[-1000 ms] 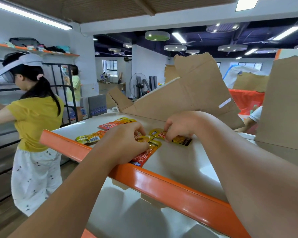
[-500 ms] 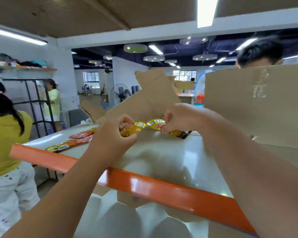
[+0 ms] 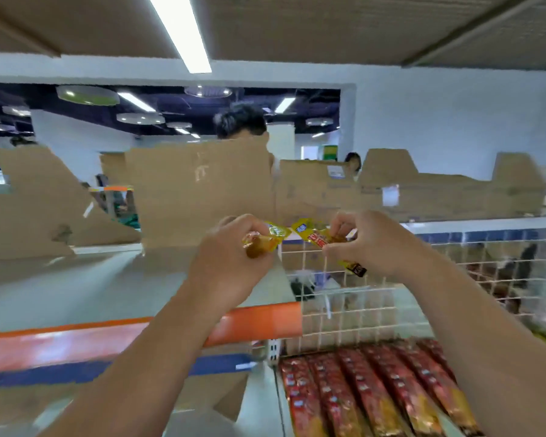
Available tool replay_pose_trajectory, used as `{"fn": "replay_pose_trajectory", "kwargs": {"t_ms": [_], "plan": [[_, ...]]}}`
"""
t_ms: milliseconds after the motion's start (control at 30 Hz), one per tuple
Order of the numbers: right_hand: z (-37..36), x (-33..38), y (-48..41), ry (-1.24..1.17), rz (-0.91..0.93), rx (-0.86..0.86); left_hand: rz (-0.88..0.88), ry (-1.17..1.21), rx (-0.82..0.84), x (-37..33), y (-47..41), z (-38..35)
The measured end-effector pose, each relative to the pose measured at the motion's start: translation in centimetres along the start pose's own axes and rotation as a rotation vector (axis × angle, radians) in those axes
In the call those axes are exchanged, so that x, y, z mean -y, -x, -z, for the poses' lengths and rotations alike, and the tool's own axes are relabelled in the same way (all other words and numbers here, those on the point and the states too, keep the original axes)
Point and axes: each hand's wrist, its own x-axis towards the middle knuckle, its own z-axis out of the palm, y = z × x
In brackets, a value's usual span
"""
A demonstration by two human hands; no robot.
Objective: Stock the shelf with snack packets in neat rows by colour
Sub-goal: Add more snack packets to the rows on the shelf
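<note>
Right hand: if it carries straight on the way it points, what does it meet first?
Probably the yellow packet in the left hand: the right hand, pinching a second packet, points leftward at it. Depth is unclear; if it misses, the cardboard wall behind comes next.

Cardboard sheets behind the shelf top, wire grid right of it, packet rows below

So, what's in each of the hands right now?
Left hand: gripping a yellow snack packet.
Right hand: pinching a yellow-and-red snack packet.
</note>
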Motion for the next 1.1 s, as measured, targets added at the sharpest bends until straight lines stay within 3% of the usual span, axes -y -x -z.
{"fn": "replay_pose_trajectory", "kwargs": {"t_ms": [233,433,633,867,1100], "plan": [[9.4,-15.2,11.8,0.098,-0.272,-0.182,-0.103,0.178,0.198,-12.7,2.2,-15.1],[13.8,-24.7,18.8,0.147,-0.467,-0.258,-0.142,0.295,0.351,-18.4,4.6,-26.5],[14.0,-32.8,21.4,0.188,-0.615,-0.291,-0.195,0.386,0.464,-19.4,7.0,-37.0],[12.7,-43.0,20.4,0.252,-0.731,-0.29,-0.187,0.425,0.48,-17.9,8.1,-48.6],[10.4,-52.2,20.5,0.258,-0.864,-0.196,-0.149,0.479,0.515,-18.4,9.7,-57.0]]}}
